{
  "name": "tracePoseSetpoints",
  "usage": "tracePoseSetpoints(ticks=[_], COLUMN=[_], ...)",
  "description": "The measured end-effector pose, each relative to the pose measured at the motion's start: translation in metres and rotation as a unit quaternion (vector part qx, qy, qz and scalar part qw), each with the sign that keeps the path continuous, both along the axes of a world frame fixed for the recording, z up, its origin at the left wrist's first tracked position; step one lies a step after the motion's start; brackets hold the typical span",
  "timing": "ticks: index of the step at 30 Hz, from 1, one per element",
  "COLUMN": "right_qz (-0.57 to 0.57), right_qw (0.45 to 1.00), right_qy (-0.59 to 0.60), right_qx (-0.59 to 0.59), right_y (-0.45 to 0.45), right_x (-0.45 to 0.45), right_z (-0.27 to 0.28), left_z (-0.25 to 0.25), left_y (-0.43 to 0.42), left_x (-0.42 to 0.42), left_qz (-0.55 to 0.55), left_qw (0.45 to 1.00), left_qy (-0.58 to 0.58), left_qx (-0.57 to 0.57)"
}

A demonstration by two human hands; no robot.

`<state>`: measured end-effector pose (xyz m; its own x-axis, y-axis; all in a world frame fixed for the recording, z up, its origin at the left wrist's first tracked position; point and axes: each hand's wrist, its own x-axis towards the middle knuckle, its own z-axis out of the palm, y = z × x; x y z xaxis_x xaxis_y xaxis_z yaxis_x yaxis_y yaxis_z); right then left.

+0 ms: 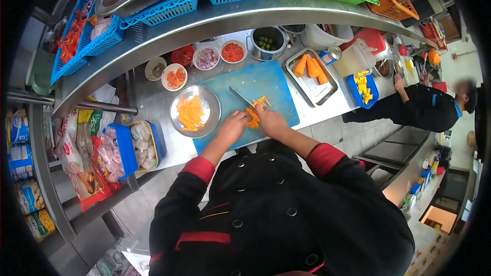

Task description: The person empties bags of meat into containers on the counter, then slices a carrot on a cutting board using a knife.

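Note:
In the head view, my right hand (272, 122) is closed round the handle of a kitchen knife (239, 96), its blade pointing away to the upper left over the blue cutting board (279, 84). My left hand (235, 125) has its fingers bent against some carrot pieces (252, 118), partly covered by both hands. Thin carrot sticks (262, 101) lie just beyond my right hand. To the left of the board, overlapping its edge, a round steel bowl (208, 101) holds many cut carrot sticks (189, 112).
A steel tray (332, 89) with peeled carrots (312, 69) stands right of the board, beside a blue container (372, 103) of yellow pieces. Small bowls of chopped vegetables (206, 58) and a pot (280, 56) line the back. A shelf (286, 14) overhangs. Another person (424, 103) works at right.

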<state>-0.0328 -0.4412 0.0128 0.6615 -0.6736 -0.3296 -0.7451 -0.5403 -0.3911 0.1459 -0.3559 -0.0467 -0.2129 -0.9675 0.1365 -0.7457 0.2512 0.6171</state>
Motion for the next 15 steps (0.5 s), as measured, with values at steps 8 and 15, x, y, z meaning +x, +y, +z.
tracePoseSetpoints(ticks=[8,15], right_qz=[0.034,0.052], right_qw=[0.999,0.995], right_qy=[0.016,0.077], right_qx=[-0.003,0.028], right_y=[0.003,-0.007], right_x=[-0.01,0.002], right_z=[-0.002,0.034], left_z=[-0.002,-0.003], left_y=[0.003,-0.001], left_x=[-0.001,0.002], left_qz=[0.008,0.001], left_qw=[1.0,1.0], left_qy=[-0.009,-0.025], left_qx=[-0.02,0.011])
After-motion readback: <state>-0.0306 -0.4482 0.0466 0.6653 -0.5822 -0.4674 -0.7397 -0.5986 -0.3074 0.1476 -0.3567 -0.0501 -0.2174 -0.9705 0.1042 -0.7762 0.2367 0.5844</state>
